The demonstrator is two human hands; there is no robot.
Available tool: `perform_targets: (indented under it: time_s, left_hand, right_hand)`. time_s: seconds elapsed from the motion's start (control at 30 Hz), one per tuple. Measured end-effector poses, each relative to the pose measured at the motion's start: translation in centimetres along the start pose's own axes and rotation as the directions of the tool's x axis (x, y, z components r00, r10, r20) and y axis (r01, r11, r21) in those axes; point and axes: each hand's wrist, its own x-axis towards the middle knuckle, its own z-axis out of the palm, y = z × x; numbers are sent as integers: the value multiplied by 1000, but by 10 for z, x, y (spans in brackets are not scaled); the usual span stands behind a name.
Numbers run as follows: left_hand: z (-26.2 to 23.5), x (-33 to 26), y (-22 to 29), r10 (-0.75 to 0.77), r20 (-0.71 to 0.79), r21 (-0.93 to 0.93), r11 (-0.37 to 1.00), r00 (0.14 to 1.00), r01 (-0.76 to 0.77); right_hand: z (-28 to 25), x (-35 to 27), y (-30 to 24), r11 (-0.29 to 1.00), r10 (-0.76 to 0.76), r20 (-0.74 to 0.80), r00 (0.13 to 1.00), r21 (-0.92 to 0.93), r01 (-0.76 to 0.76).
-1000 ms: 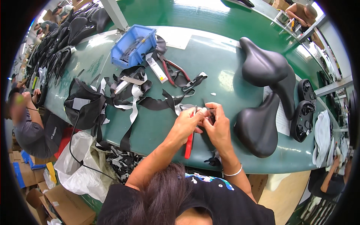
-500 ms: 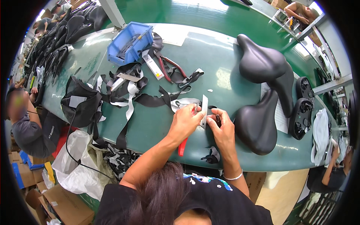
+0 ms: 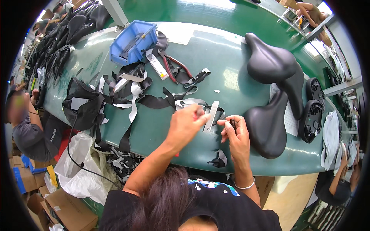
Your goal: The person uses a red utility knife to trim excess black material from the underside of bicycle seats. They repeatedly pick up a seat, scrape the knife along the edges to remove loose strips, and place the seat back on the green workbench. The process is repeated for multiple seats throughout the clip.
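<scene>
My left hand (image 3: 187,124) is closed around a red-handled tool (image 3: 177,154); only a bit of red shows past the forearm, and its kind is hidden. Beside the thumb, a flat metal strip (image 3: 212,115) like a short ruler lies slanted. My right hand (image 3: 238,133) pinches a small dark-brown piece (image 3: 232,123) too small to name. Under and behind the strip runs a grey and black fabric strip (image 3: 187,102). A small black and grey scrap (image 3: 219,159) lies at the table's near edge.
Black bicycle saddles (image 3: 266,125) stand at the right, with black saddle undersides (image 3: 310,119) beyond. Red-handled pliers (image 3: 169,68), a blue bin (image 3: 133,42) and tangled fabric strips (image 3: 135,90) lie left and far. A black bag-like cover (image 3: 79,115) has a cable across it.
Both hands have moved apart, the right one toward the right with the small dark piece. The metal strip has tilted rightward at its top. The red handle has slipped mostly behind my left forearm.
</scene>
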Motion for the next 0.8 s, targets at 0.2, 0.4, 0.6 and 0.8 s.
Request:
perform_targets:
  time_s: [0.2,0.4,0.6,0.8]
  left_hand:
    - [36,1,2,154,-1,400,906,988,-141]
    - [11,12,-14,43,82,266,962,996,-64]
    - [-19,-2,-3,-156,164,-694,684,974,227]
    - [-20,-18,6,-102,33,-817,570,994,85]
  right_hand:
    - [2,-6,-3,1000,-28,-52,998,-9,28]
    - [-5,-13,-5,997,-37,-8,999,-73,37]
    - [7,-19,-16,992,83,151,985,-105,-68]
    - [29,-16,-22,991,107,231,967,-99,-86]
